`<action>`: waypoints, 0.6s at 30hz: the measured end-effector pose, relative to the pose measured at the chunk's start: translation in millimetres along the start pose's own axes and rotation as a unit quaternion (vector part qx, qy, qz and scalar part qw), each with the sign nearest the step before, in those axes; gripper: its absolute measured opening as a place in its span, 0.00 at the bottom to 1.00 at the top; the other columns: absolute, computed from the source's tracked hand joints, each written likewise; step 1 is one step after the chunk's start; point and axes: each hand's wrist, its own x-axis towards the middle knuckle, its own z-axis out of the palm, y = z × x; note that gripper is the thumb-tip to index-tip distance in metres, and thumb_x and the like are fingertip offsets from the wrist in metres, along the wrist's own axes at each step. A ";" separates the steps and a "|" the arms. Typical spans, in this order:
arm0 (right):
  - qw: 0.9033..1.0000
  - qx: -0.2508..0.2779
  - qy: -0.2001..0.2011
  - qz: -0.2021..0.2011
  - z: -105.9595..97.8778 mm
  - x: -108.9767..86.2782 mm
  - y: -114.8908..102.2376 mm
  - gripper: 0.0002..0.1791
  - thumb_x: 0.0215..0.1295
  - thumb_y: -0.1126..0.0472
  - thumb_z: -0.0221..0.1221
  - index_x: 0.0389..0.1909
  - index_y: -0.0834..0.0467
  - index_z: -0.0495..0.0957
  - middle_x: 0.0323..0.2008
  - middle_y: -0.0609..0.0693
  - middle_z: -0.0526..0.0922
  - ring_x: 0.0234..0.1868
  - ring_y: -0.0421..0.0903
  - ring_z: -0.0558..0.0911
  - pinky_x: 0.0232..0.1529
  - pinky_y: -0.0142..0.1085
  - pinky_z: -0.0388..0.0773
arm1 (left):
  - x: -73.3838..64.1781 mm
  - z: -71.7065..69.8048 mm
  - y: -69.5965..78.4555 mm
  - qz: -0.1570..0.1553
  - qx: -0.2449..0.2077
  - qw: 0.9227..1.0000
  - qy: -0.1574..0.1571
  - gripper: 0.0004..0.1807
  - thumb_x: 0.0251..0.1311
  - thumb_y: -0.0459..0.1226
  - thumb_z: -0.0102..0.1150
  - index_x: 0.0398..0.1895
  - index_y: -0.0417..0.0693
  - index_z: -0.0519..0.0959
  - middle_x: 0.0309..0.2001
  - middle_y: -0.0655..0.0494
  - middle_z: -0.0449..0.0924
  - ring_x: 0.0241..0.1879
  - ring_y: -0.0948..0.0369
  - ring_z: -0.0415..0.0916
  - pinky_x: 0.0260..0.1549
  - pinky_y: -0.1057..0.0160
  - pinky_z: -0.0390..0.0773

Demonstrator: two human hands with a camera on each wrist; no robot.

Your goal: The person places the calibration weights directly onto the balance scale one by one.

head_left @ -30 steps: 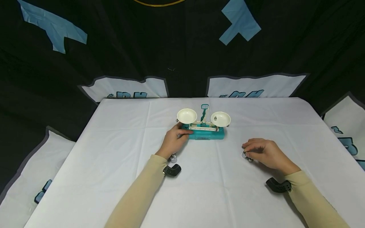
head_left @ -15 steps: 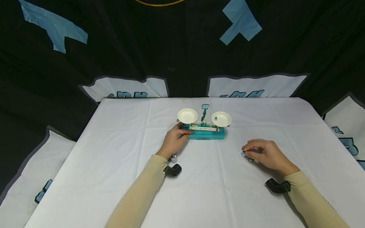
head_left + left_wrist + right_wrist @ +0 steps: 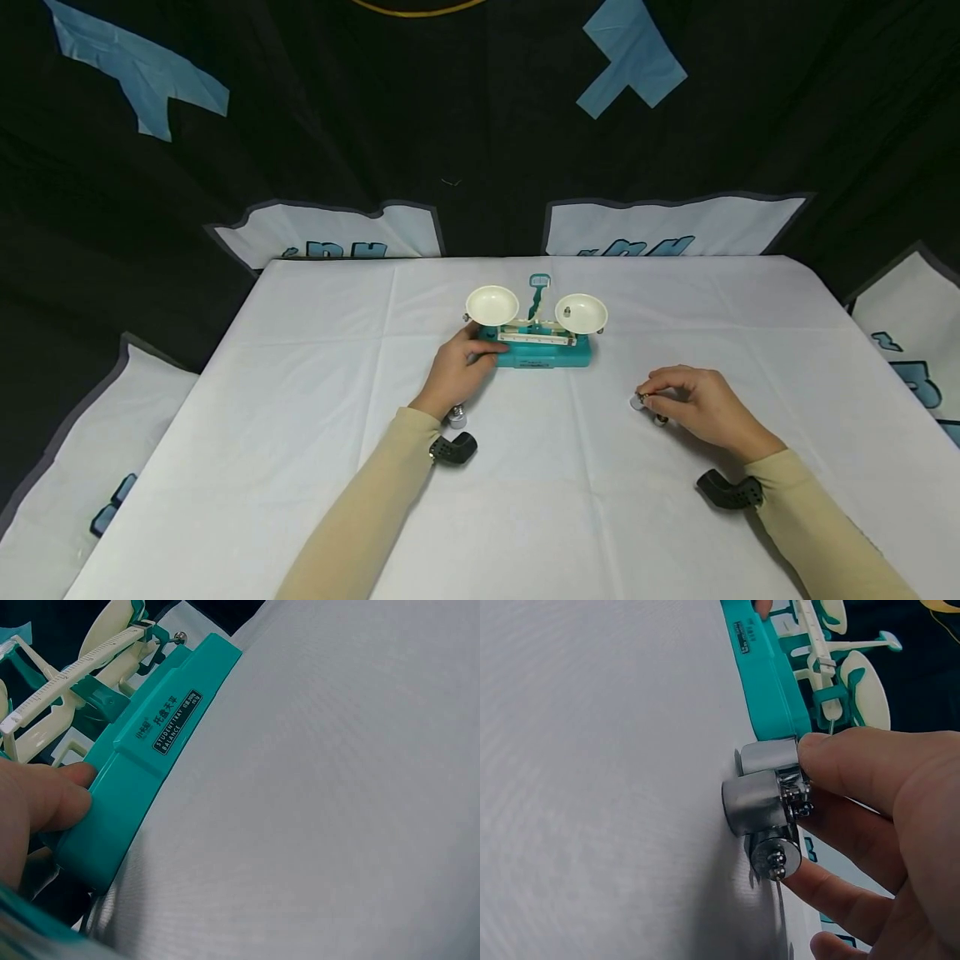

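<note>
A teal student tray balance (image 3: pixel 543 357) with two cream pans stands at the middle back of the table. My left hand (image 3: pixel 457 371) grips the left end of its base; in the left wrist view the thumb (image 3: pixel 60 802) presses on the teal casing. To the right and nearer, my right hand (image 3: pixel 697 404) pinches a knobbed silver weight (image 3: pixel 769 755) low at the cloth. Two more silver weights, a wide one (image 3: pixel 754 804) and a smaller one (image 3: pixel 775 857), stand close beside it. A tiny weight (image 3: pixel 567 311) sits in the right pan (image 3: pixel 588 317).
Beside my left wrist stands another silver weight (image 3: pixel 457 418), partly hidden by the arm. White cloth (image 3: pixel 540 500) covers the table. A black curtain (image 3: pixel 480 125) hangs behind its far edge. Black wrist cameras sit under both forearms.
The silver weight at my right fingertips has shifted slightly left and away from me. My left hand and the balance have stayed in place.
</note>
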 end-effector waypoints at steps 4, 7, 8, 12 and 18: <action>1.000 -0.005 0.003 -0.001 0.5 0.2 0.2 0.08 0.60 0.68 0.70 0.38 0.52 0.89 0.42 0.50 0.91 0.54 0.55 0.84 0.56 0.20 0.73 | -0.6 -0.3 1.2 0.001 0.000 1.000 0.000 0.12 0.66 0.34 0.59 0.47 0.43 0.89 0.77 0.40 0.62 0.78 0.43 0.59 0.76 0.43 0.61; 1.000 -0.006 0.004 0.001 0.8 -0.1 0.2 0.09 0.60 0.68 0.70 0.38 0.52 0.89 0.43 0.50 0.90 0.53 0.49 0.84 0.53 0.16 0.71 | -0.9 -0.6 2.3 0.002 0.002 1.000 -0.001 0.12 0.66 0.34 0.60 0.47 0.43 0.89 0.77 0.40 0.62 0.78 0.43 0.59 0.75 0.43 0.62; 1.000 -0.005 0.004 0.002 0.7 -0.2 -0.1 0.09 0.60 0.68 0.70 0.38 0.52 0.88 0.43 0.50 0.90 0.52 0.45 0.84 0.53 0.17 0.71 | -1.0 -0.7 2.4 0.003 0.002 1.000 0.000 0.12 0.66 0.34 0.60 0.47 0.43 0.89 0.77 0.40 0.62 0.78 0.43 0.59 0.75 0.43 0.62; 1.000 0.006 0.002 0.000 0.1 -0.5 -1.2 0.09 0.60 0.69 0.69 0.37 0.53 0.88 0.42 0.51 0.90 0.48 0.31 0.81 0.48 0.21 0.77 | -1.1 -0.9 2.3 0.003 0.004 1.000 0.000 0.12 0.66 0.34 0.60 0.47 0.43 0.89 0.77 0.40 0.61 0.78 0.43 0.59 0.75 0.43 0.63; 1.000 0.008 0.003 -0.012 -4.2 0.9 -1.9 0.08 0.61 0.71 0.67 0.37 0.55 0.88 0.40 0.51 0.89 0.41 0.27 0.79 0.41 0.25 0.79 | -0.8 -0.4 1.9 0.000 0.002 1.000 0.000 0.12 0.66 0.33 0.59 0.47 0.44 0.89 0.77 0.40 0.61 0.78 0.43 0.59 0.75 0.44 0.62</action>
